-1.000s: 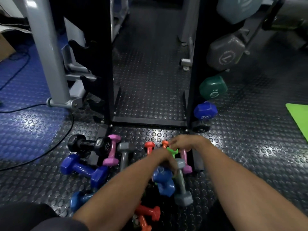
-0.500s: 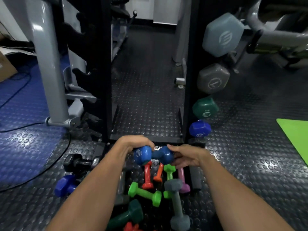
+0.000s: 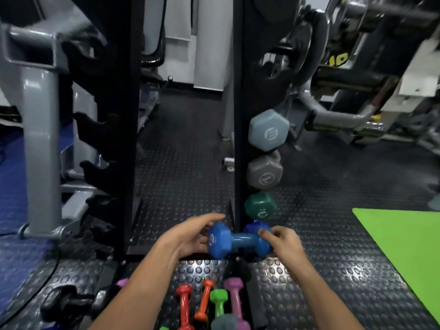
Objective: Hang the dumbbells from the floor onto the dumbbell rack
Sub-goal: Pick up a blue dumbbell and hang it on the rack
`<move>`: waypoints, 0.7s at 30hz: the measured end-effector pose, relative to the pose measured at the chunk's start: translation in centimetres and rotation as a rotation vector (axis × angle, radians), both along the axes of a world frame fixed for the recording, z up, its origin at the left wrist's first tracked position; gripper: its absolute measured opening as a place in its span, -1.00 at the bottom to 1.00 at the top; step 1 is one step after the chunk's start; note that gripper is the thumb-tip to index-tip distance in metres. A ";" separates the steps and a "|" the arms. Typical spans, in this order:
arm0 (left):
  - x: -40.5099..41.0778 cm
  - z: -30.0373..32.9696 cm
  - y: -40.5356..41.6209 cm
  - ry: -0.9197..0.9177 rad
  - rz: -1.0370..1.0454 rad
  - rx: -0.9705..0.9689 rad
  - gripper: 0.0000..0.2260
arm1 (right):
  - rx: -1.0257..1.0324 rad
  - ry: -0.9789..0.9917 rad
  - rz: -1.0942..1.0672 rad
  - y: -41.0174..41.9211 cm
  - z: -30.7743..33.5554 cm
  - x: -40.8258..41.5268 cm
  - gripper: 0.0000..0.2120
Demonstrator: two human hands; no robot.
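A person's left hand (image 3: 190, 236) and right hand (image 3: 282, 241) are each grasping one end of a blue dumbbell (image 3: 239, 242), holding it level above the studded floor (image 3: 321, 270) at the foot of the black dumbbell rack (image 3: 240, 115). To the right, light-blue (image 3: 267, 129), grey (image 3: 264, 171) and green (image 3: 259, 206) dumbbells are hanging on the rack's right upright, while red (image 3: 184, 306), orange (image 3: 203, 300), lime (image 3: 218, 302) and pink (image 3: 234, 298) dumbbells are lying on the floor below.

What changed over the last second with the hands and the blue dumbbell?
Both hands took the blue dumbbell off the floor pile and lifted it toward the rack upright; the left hand and right hand now hold one end each. Racked dumbbells and the small ones on the floor stayed put.
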State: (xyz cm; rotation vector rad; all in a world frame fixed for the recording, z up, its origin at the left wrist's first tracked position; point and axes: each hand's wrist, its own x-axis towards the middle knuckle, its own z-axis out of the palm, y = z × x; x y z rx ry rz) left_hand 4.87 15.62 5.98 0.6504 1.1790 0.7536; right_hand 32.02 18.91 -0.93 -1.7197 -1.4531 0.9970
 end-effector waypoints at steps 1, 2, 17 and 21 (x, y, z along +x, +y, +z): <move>0.2 1.1 -0.2 -0.064 -0.009 0.045 -0.69 | 0.028 0.006 -0.045 -0.5 1.5 0.7 -0.47; 0.5 2.1 -0.3 -0.098 -0.030 0.105 -0.65 | 0.052 0.012 -0.082 -1.0 3.0 1.3 -0.55; 8.6 20.8 -0.3 -0.091 0.259 0.630 -0.70 | 0.603 -0.153 -0.378 1.9 30.7 3.5 -0.56; 8.9 24.4 0.0 -0.200 0.306 0.569 -0.74 | 0.648 -0.191 -0.375 3.6 36.2 1.0 -0.50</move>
